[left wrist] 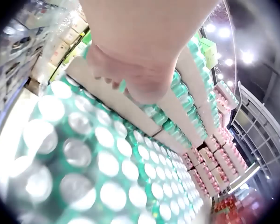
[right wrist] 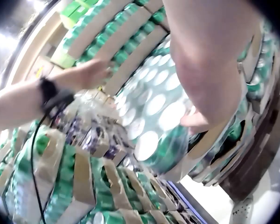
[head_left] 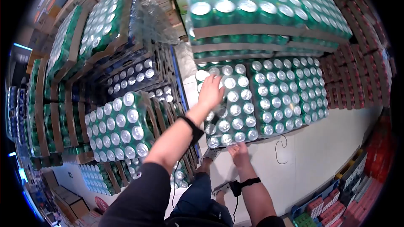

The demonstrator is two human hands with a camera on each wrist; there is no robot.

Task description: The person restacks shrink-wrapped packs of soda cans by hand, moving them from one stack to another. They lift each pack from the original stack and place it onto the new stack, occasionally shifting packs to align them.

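Observation:
A shrink-wrapped tray of green cans with silver tops [head_left: 237,109] lies in front of the person, on top of a stack. My left hand [head_left: 211,93] is over its far left part, fingers pointing away from the body. In the left wrist view the left hand [left wrist: 130,74] shows above the can tops, fingers loosely bent, with nothing seen in them. My right hand [head_left: 239,154] grips the near edge of the same tray. In the right wrist view the right hand's fingertips [right wrist: 193,122] are at the upper edge of the wrapped cans; the rest of its grip is hidden.
More green can trays [head_left: 290,94] adjoin on the right, with a taller stack [head_left: 269,14] behind. On the left stand further green trays [head_left: 115,128] and dark can trays [head_left: 132,75]. Red can stacks [head_left: 353,75] line the far right. A thin cord [head_left: 277,151] lies on the pale floor [head_left: 320,143].

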